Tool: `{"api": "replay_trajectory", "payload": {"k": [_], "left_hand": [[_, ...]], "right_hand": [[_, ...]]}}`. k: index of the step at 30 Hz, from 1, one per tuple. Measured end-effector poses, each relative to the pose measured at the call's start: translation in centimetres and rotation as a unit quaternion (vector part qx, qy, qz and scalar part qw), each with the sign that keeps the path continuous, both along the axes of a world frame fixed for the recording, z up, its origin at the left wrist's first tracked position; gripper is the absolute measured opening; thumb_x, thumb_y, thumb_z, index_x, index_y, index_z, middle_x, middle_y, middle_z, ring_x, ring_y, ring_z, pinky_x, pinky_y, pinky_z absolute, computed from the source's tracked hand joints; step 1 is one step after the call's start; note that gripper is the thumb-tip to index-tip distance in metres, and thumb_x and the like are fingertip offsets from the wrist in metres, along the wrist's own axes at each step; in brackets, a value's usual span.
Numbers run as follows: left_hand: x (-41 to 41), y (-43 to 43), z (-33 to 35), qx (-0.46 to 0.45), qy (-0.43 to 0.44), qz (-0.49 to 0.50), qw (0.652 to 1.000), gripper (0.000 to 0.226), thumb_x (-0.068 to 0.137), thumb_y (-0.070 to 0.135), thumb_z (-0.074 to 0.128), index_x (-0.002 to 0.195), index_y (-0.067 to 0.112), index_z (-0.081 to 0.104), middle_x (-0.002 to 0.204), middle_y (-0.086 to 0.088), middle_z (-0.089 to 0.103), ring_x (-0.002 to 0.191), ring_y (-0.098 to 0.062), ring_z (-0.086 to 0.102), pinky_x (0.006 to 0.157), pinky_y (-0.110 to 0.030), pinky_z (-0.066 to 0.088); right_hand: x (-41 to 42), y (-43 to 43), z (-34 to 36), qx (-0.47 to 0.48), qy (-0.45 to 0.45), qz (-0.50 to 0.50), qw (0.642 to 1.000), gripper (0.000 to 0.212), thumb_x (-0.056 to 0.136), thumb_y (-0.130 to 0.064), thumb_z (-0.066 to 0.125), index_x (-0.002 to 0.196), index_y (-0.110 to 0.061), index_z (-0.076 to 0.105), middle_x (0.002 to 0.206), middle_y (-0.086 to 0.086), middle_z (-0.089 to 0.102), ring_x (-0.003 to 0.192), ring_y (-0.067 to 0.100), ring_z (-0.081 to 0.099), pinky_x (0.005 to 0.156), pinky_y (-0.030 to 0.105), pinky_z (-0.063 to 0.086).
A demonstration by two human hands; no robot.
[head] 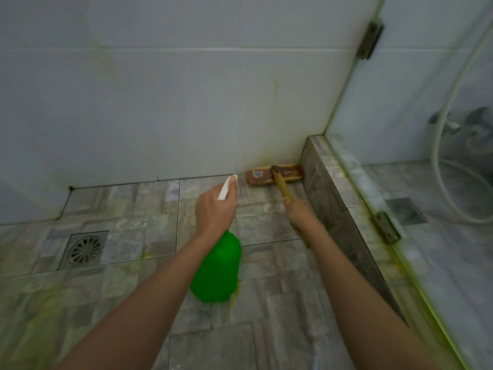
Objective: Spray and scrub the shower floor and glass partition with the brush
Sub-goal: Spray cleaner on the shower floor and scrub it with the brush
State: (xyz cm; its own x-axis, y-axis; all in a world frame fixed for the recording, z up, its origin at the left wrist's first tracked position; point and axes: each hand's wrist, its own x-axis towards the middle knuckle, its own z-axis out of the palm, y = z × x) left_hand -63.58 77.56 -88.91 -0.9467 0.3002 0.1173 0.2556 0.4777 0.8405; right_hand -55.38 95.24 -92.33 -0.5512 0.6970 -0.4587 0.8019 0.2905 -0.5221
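**A:** Brush position?

**B:** The brush (274, 175) lay head-down on the shower floor (280, 303), in the corner at 12 o'clock from the right hand (300, 212). It was against the wall and touching the tiled curb (322, 182). The handle (282, 188) ran back toward 5 o'clock into that hand, fingers clenched round it.

**A:** Left hand?

**B:** The left hand (214, 209) grasped the neck of the green spray bottle (217, 268). The white nozzle (226, 188) pointed to 1 o'clock, just short of the brush. Couldn't tell if the trigger was squeezed.

**A:** Surroundings?

**B:** The floor drain (84, 249) sat at 9 o'clock from the bottle. The glass partition (400, 129) stood on the curb at 3 o'clock, with a hose (448, 156) behind it. Yellow-green streaks ran along the glass base.
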Motion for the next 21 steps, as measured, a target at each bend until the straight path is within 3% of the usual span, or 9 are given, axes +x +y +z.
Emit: {"api": "replay_trajectory", "payload": {"k": [2, 3, 5, 8, 11, 16, 21], "left_hand": [[-0.3, 0.0, 0.2, 0.009, -0.004, 0.002, 1.0, 0.056, 0.102, 0.049, 0.046, 0.072, 0.008, 0.07, 0.069, -0.011, 0.07, 0.07, -0.029, 0.066, 0.066, -0.042, 0.05], [-0.4, 0.1, 0.4, 0.006, -0.004, -0.001, 1.0, 0.056, 0.102, 0.049, 0.046, 0.074, 0.008, 0.071, 0.071, -0.011, 0.07, 0.071, -0.028, 0.066, 0.066, -0.041, 0.05], [-0.5, 0.2, 0.6, 0.0, -0.007, -0.011, 1.0, 0.055, 0.103, 0.05, 0.044, 0.076, 0.01, 0.071, 0.073, -0.009, 0.071, 0.074, -0.028, 0.065, 0.067, -0.04, 0.05], [-0.3, 0.6, 0.9, 0.001, -0.026, -0.009, 1.0, 0.059, 0.099, 0.058, 0.042, 0.074, 0.013, 0.07, 0.072, -0.008, 0.071, 0.074, -0.03, 0.067, 0.073, -0.044, 0.055], [-0.3, 0.8, 1.0, 0.013, -0.043, 0.0, 0.999, 0.064, 0.092, 0.065, 0.04, 0.073, 0.013, 0.071, 0.071, -0.01, 0.072, 0.071, -0.032, 0.069, 0.072, -0.048, 0.056], [-0.1, 0.6, 2.0, -0.011, -0.047, -0.021, 0.999, 0.057, 0.101, 0.053, 0.043, 0.079, 0.01, 0.073, 0.074, -0.01, 0.072, 0.074, -0.028, 0.067, 0.073, -0.045, 0.055], [0.4, 0.7, 2.3, 0.0, -0.065, -0.01, 0.998, 0.06, 0.1, 0.055, 0.045, 0.072, 0.009, 0.07, 0.068, -0.011, 0.07, 0.068, -0.03, 0.068, 0.07, -0.049, 0.056]], "right_hand": [[1.5, -0.7, 0.5, -0.02, -0.036, 0.01, 0.999, 0.042, 0.103, -0.034, 0.027, 0.103, -0.003, 0.054, 0.092, 0.018, 0.053, 0.072, 0.027, 0.051, 0.071, 0.035, 0.044], [2.1, -1.3, 0.7, -0.015, -0.048, 0.029, 0.998, 0.039, 0.104, -0.029, 0.026, 0.106, -0.001, 0.054, 0.089, 0.016, 0.05, 0.071, 0.027, 0.048, 0.074, 0.036, 0.044], [2.1, -2.2, 1.4, 0.012, -0.064, 0.056, 0.996, 0.042, 0.105, -0.019, 0.022, 0.119, 0.005, 0.053, 0.1, 0.021, 0.052, 0.088, 0.032, 0.052, 0.085, 0.038, 0.043], [-0.4, -1.6, 2.2, 0.031, -0.064, 0.076, 0.995, 0.043, 0.104, -0.016, 0.018, 0.123, 0.004, 0.051, 0.124, 0.025, 0.056, 0.112, 0.037, 0.056, 0.089, 0.041, 0.047], [-1.5, -0.9, 1.8, 0.05, -0.059, 0.101, 0.992, 0.045, 0.105, -0.021, 0.02, 0.122, 0.005, 0.053, 0.125, 0.026, 0.056, 0.113, 0.037, 0.056, 0.09, 0.042, 0.047], [3.6, -2.9, 0.9, 0.034, -0.064, 0.062, 0.995, 0.049, 0.105, -0.03, 0.022, 0.12, 0.005, 0.054, 0.117, 0.026, 0.059, 0.107, 0.039, 0.058, 0.089, 0.044, 0.047], [-1.7, -0.9, 2.6, 0.027, -0.061, 0.081, 0.994, 0.046, 0.105, -0.023, 0.02, 0.128, 0.002, 0.05, 0.13, 0.025, 0.053, 0.116, 0.038, 0.053, 0.093, 0.04, 0.045]]}}
